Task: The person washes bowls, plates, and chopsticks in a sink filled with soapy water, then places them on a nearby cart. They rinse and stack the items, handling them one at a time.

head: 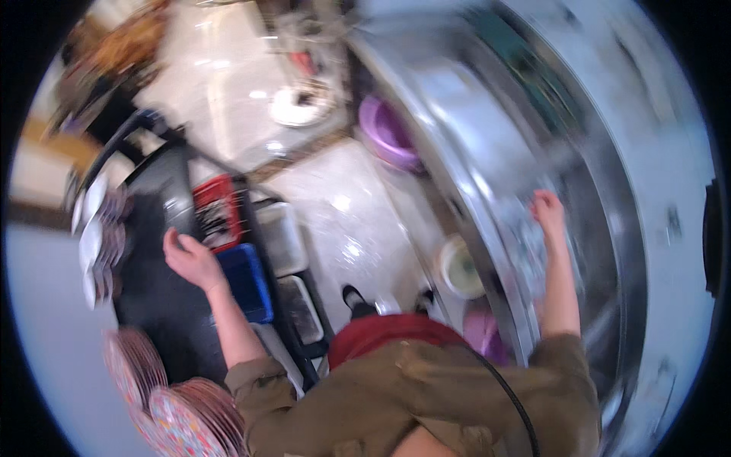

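Observation:
My left hand (193, 261) hovers over a black cart top (157, 280), its fingers apart and nothing in it. Beside it are a red tray (219, 211) that seems to hold cutlery and a blue plastic tray (246, 284). On the other side, my right hand (547, 212) is above a stainless steel sink (477, 120), with fingers partly curled. Blur hides whether anything is between those fingers. Below that forearm, a pale, shiny patch in the sink is too smeared to name.
Stacked patterned plates (185, 420) and stacked white bowls (100, 243) line the cart's left side. Grey bins (281, 237) hang along its near side. A purple basin (388, 134) and a white bucket (461, 267) stand low by the sink. The tiled floor (342, 200) looks wet.

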Motion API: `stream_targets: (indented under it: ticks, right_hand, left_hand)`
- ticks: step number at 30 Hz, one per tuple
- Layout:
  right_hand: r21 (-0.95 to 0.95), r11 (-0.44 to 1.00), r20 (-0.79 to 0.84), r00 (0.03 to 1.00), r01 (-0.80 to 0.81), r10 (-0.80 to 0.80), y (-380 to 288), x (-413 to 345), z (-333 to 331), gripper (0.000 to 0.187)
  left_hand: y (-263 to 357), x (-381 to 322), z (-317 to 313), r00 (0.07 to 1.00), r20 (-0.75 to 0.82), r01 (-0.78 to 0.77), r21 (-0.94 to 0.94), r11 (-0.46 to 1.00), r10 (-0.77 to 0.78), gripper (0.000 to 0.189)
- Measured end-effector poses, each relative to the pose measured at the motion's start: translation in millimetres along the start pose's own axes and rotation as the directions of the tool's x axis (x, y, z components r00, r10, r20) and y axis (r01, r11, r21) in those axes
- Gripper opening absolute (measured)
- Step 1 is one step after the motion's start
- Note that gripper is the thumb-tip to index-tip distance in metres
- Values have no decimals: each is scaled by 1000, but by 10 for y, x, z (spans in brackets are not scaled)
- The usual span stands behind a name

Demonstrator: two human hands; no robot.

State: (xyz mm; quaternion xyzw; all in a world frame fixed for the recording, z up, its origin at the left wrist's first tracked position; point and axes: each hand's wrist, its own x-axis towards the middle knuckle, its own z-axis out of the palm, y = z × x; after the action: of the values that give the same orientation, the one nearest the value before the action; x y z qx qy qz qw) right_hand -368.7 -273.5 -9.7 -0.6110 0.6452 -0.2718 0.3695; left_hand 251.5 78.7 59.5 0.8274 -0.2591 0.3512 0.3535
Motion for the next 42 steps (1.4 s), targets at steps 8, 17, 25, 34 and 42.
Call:
stream_targets:
  ticks: [8, 17, 25, 34, 42]
  right_hand:
    - [-546, 822, 258, 901, -162, 349, 1874, -984, -595, 56]
    - [125, 984, 241, 966, -126, 93, 1563, -377, 844, 70]
    - [-14, 943, 195, 924, -333, 329, 1633, -120, 1226, 49]
    - [678, 286, 665, 731, -677, 153, 1427, -658, 396, 44]
    - [795, 67, 606, 793, -603, -58, 1074, -752, -4, 34]
  left_hand:
    - [3469, -1862, 764, 539, 436, -125, -805, 581, 721, 23]
    - [4445, -2482, 579, 329, 524, -326, -718, 615, 786, 13]
    - [4483, -2535, 649, 314, 523, -355, -710, 608, 793, 12]
    - [4563, -2466, 552, 150, 493, -422, -752, 507, 857, 27]
    - [5046, -2789, 322, -111, 439, 273, -849, 452, 892, 86]
